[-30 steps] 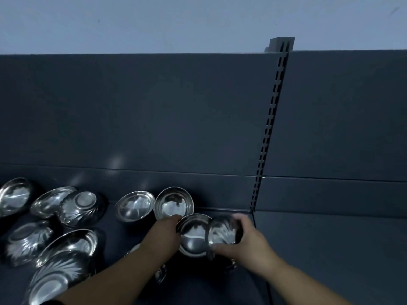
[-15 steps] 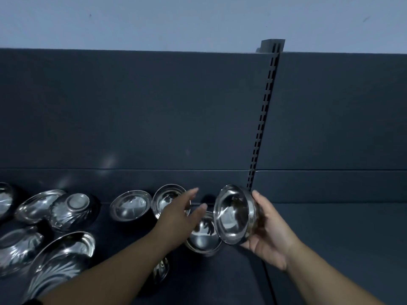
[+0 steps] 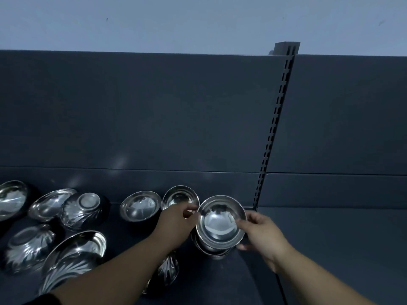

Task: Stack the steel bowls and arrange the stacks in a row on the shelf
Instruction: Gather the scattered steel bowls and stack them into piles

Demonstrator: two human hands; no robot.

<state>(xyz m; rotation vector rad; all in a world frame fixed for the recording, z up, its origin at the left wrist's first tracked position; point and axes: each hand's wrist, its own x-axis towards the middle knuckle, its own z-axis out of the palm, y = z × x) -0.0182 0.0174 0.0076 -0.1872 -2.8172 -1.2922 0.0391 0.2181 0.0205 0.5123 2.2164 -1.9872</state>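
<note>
Head view: right hand (image 3: 262, 235) and left hand (image 3: 178, 221) grip opposite rims of the top bowl (image 3: 220, 223), nested on a lower bowl (image 3: 211, 252) just left of the slotted upright (image 3: 269, 146). Seat it level and centred before releasing; loose bowls (image 3: 141, 205) lie farther left.

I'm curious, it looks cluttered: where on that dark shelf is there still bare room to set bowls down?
The shelf section right of the slotted upright shows bare, beyond the right hand holding the bowl stack. Left of the stack it is crowded with loose steel bowls.
</note>
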